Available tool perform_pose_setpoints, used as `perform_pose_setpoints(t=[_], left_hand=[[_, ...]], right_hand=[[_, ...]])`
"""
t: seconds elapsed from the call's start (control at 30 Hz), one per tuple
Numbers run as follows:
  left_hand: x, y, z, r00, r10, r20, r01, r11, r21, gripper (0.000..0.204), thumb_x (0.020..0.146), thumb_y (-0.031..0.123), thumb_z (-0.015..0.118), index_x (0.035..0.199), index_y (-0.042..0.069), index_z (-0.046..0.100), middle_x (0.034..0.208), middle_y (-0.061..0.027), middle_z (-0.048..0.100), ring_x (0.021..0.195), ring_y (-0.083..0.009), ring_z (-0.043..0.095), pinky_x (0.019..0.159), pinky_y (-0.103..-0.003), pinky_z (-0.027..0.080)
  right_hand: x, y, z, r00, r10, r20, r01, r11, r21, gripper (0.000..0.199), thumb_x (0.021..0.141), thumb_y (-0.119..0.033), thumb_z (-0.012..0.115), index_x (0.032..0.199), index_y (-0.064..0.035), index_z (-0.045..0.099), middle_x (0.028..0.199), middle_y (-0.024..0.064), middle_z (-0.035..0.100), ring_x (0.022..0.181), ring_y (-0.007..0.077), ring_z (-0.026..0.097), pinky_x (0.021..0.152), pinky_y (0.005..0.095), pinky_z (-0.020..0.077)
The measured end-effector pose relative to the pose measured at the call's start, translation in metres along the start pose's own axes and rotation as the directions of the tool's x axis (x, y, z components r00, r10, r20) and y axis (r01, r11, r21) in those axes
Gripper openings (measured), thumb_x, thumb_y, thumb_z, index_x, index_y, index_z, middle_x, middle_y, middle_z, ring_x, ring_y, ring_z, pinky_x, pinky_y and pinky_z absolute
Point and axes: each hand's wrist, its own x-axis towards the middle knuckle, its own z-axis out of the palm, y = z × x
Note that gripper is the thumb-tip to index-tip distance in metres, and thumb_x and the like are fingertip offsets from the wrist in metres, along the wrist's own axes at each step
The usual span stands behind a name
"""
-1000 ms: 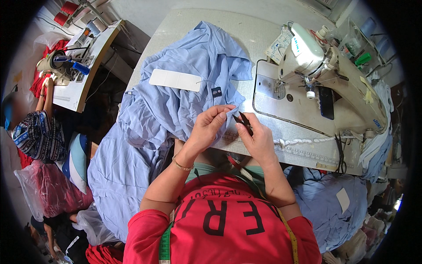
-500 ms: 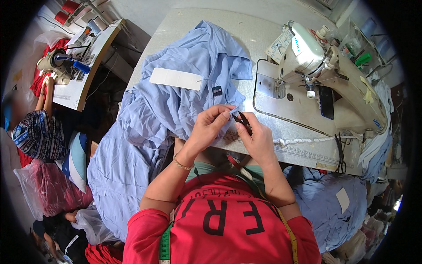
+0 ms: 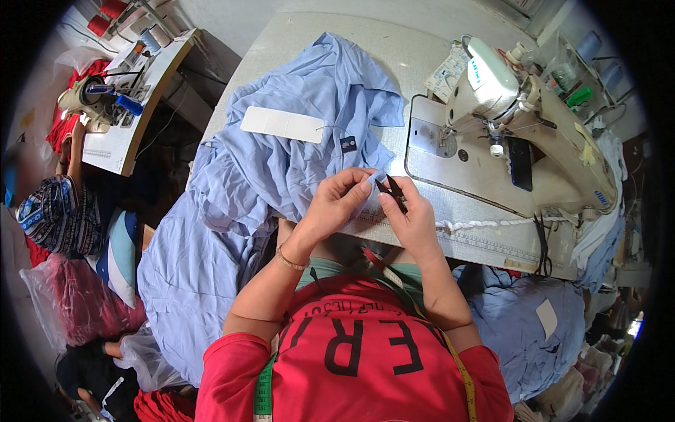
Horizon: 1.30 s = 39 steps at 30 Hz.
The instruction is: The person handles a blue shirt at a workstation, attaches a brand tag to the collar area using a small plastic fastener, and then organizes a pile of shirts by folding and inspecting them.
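A light blue garment [image 3: 281,162] lies bunched over the left half of the sewing table [image 3: 394,56] and hangs off its near edge. My left hand [image 3: 337,204] pinches a small fold of this blue cloth at the table's front edge. Right beside it, my right hand [image 3: 411,218] holds small dark thread snips [image 3: 394,191], whose tips are at the pinched cloth. A white rectangular interfacing piece [image 3: 283,124] and a small dark label [image 3: 348,144] sit on the garment farther back.
A white sewing machine [image 3: 506,98] stands at the right of the table with a dark phone [image 3: 520,163] on its bed. More blue cloth [image 3: 534,330] is piled at lower right. At the left, another person [image 3: 60,211] sits by a second work table [image 3: 119,133] with thread cones.
Both hands stay at the table's front edge; the fingers shift slightly around the pinched cloth and the snips. The garment has not moved.
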Motion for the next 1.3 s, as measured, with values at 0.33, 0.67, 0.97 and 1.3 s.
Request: perform_pose_setpoints(t=[0.33,0.67,0.97,1.3], left_hand=[[-0.002,0.005,-0.004,0.999,-0.019,0.042,0.019,1.0,0.0,0.01,0.082,0.002,0.059,0.091,-0.003,0.057,0.112,-0.0058,0.057,0.094,-0.0083,0.05,0.083,-0.023,0.041],[-0.003,0.011,0.0,0.994,-0.103,0.023,0.103,0.995,-0.011,0.013,0.082,0.003,0.06,0.094,-0.002,0.059,0.113,-0.0031,0.057,0.085,-0.0043,0.05,0.073,-0.02,0.042],[-0.003,0.007,-0.001,0.999,-0.016,0.046,0.017,1.0,-0.02,0.012,0.083,0.001,0.061,0.093,-0.003,0.057,0.114,-0.0061,0.057,0.099,-0.0086,0.049,0.087,-0.023,0.04],[-0.006,0.009,-0.001,1.0,-0.001,0.016,0.0,0.998,0.064,0.014,0.082,0.001,0.063,0.094,-0.001,0.057,0.114,-0.0057,0.057,0.096,-0.0074,0.049,0.082,-0.021,0.039]], right_hand=[[0.003,0.005,-0.004,0.931,0.323,0.168,-0.354,0.699,0.621,0.016,0.091,-0.018,0.055,0.099,-0.0038,0.053,0.067,-0.0013,0.05,0.049,0.0042,0.042,0.046,0.0183,0.034],[0.013,0.045,-0.054,0.966,-0.184,-0.181,0.056,0.835,-0.548,0.029,0.09,-0.014,0.057,0.118,-0.0052,0.054,0.097,0.0047,0.06,0.078,0.0068,0.052,0.064,0.0217,0.0447],[0.006,0.001,-0.028,0.982,0.068,0.175,-0.092,0.987,0.134,0.021,0.083,-0.01,0.064,0.099,0.0012,0.057,0.089,0.0078,0.059,0.079,0.0144,0.056,0.072,0.0276,0.0453],[0.014,-0.001,-0.003,0.993,0.072,0.096,-0.089,0.978,0.19,0.018,0.08,-0.011,0.065,0.09,0.0023,0.058,0.079,0.0092,0.06,0.073,0.0134,0.056,0.068,0.0275,0.0453]])
